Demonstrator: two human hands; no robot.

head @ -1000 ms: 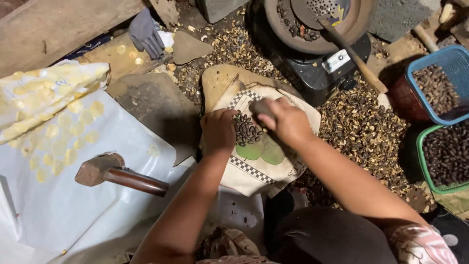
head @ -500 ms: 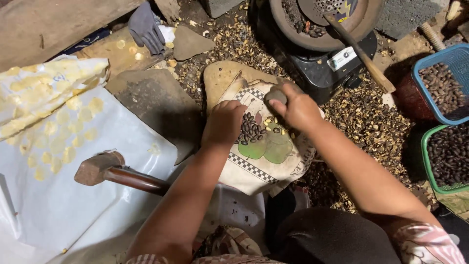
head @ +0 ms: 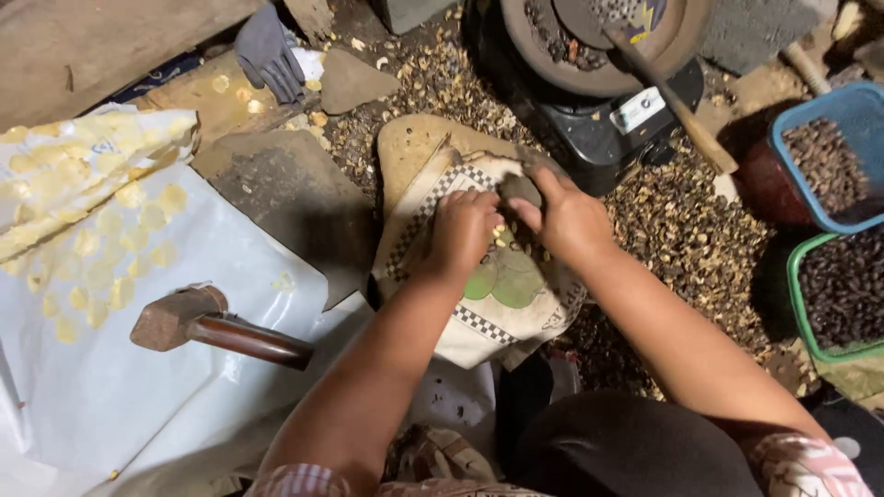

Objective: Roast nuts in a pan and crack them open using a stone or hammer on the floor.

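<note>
Hands met at frame centre over the cream checker-edged cloth sack [head: 502, 304]: the right hand [head: 566, 221] closed round a grey-brown rounded stone [head: 518, 190], likely heavy, hard and best palmed whole, while the left hand [head: 463, 230] curled loosely over small dark roasted seeds [head: 516, 247], light and easily scattered.

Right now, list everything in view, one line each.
cloth sack: one, cream with checked border and green shapes, centre, on a flat stone
dark seeds: small pile, on the sack between the hands
stone: one, grey, in the right hand
hammer: one, brown, lying on the white sheet
white sheet: one, dotted with flat yellow discs, left
glove: one, grey, top left
round pan: one, dark, on a black stove, top
baskets: two, blue and green, holding dark seeds, right
husks: many, tan, strewn on the ground
left hand: on the sack
right hand: gripping the stone
</note>
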